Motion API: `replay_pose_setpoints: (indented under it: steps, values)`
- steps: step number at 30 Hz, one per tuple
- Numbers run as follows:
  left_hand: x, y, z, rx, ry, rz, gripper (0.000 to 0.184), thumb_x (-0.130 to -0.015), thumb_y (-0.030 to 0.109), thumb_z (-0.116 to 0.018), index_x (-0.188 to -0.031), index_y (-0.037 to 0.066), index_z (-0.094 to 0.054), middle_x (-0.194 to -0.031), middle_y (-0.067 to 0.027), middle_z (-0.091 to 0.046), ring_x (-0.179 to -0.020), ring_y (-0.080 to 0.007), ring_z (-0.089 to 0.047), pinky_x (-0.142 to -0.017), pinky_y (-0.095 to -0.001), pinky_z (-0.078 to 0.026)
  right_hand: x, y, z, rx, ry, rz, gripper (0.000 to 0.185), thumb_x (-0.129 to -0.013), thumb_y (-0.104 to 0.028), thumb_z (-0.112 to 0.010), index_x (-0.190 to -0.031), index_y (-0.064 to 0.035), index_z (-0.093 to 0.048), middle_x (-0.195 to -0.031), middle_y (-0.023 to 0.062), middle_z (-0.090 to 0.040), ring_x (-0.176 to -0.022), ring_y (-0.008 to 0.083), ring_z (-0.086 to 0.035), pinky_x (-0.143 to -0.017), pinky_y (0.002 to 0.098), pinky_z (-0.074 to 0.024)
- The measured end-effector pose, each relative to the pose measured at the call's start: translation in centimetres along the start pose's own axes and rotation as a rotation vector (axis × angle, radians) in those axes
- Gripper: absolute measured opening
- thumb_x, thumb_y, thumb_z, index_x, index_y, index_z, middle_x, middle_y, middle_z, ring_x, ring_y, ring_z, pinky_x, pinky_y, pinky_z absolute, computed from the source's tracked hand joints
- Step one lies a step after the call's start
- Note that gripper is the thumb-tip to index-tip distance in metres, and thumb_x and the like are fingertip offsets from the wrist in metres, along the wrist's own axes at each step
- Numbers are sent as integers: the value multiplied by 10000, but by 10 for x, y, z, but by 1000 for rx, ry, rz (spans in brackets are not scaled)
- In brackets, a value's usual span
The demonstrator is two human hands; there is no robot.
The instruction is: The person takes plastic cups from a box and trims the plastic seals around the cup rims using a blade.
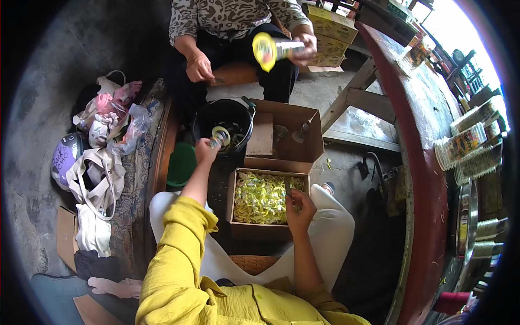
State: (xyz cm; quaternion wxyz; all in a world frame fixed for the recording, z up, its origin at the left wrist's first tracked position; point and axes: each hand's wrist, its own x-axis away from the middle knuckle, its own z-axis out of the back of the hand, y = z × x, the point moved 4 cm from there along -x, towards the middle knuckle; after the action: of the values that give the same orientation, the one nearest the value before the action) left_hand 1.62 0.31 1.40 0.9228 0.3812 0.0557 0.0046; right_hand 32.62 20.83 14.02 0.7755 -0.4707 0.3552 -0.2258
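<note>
My left hand (205, 151) is closed around a small clear plastic cup (219, 137) with a yellow-green rim, held over a black bucket (201, 123). Dark and pale bits lie inside the bucket, hard to make out. Close to my right knee, my right hand (300, 211) grips a thin dark blade (287, 187) like a small knife, upright at the right side of a cardboard box (260, 230). Yellow-green and whitish curled strips (260, 197) fill that box between my legs.
Opposite sits a person (227, 21) holding a yellow-topped cup (271, 50) and a small blade. An open carton (287, 160) holds clear cups. Bags (97, 173) and a purple helmet (66, 160) lie left. A red-edged table (398, 108) with stacked cups (460, 146) stands right.
</note>
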Motion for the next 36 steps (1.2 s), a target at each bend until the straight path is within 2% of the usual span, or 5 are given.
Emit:
replay_pose_setpoints:
  steps: [6, 13, 25, 27, 36]
  values:
    - [28, 27, 3, 968, 114, 371, 370, -710, 273, -734, -914, 83, -492, -820, -9, -553, -693, -86, -532, -573, -225, -458, 4, 6, 1, -30, 20, 1, 181, -693, 26, -644, -866, -23, -621, -730, 70, -624, -589, 127, -597, -530, 236, -463]
    - [74, 228, 86, 1375, -46, -59, 331, -777, 191, -678, -1045, 99, -506, -998, -1, -556, -871, -93, -537, -715, -242, -455, 11, 14, 0, -120, 52, -8, 189, -705, 36, -628, -886, -17, -609, -764, 85, -626, -631, 131, -611, -521, 233, -478]
    - [150, 603, 159, 1147, -427, -1135, 505, -672, 229, -763, -1044, -7, -515, -970, -105, -593, -868, -158, -591, -740, -248, -497, 12, 20, 15, -251, 123, -116, 205, -720, 12, -641, -919, -30, -615, -745, 56, -639, -650, 100, -614, -544, 217, -487]
    - [172, 644, 155, 948, -103, -1047, 806, -625, 477, -739, -1160, -7, -380, -933, -126, -552, -921, -229, -533, -795, -362, -451, 12, 29, 25, -244, 162, -141, 206, -719, 9, -641, -919, -32, -616, -743, 59, -639, -646, 102, -614, -540, 218, -484]
    - [222, 749, 146, 569, -170, -1417, 758, -591, 457, -759, -1094, -37, -479, -1009, -203, -573, -931, -278, -564, -819, -368, -442, 9, 32, 26, -298, 121, -268, 197, -708, -2, -639, -898, -51, -623, -723, 51, -645, -658, 120, -628, -535, 229, -478]
